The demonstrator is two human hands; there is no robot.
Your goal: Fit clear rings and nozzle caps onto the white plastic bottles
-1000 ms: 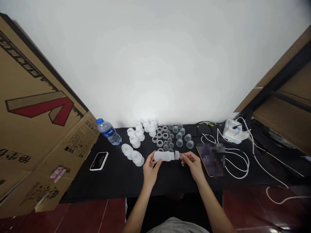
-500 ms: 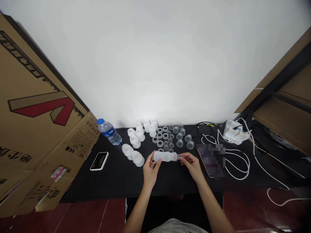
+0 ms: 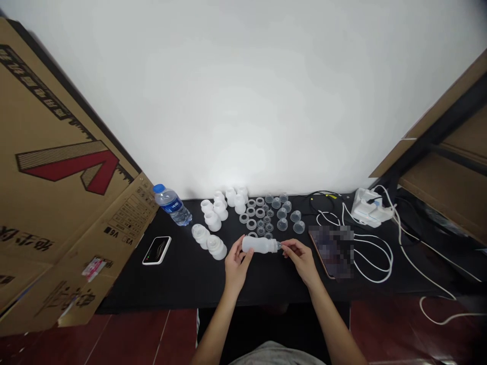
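Note:
A frosted white baby bottle [image 3: 258, 245] lies level between my hands, its neck pointing right. My left hand [image 3: 236, 261] is wrapped round the base end. At the other end a clear nipple [image 3: 279, 246] pokes out of the collar, and the fingers of my right hand [image 3: 300, 257] pinch its tip. Just beyond the bottle lie several clear collar rings [image 3: 251, 224] and small nipples [image 3: 268, 228], with clear domed caps [image 3: 282, 224] to their right. To the left stand two capped bottles [image 3: 216, 248] and several open white bottles [image 3: 212, 221].
A water bottle [image 3: 173, 205] leans at the back left, near a white device with a dark screen [image 3: 157, 251] and a large cardboard box [image 3: 76, 203]. On the right are a phone [image 3: 330, 253], white cables [image 3: 375, 280] and a power strip [image 3: 369, 207]. A white wall [image 3: 243, 101] stands behind.
The view has shifted very slightly. Both hands keep their grip on the baby bottle and its nipple, with no clear movement otherwise.

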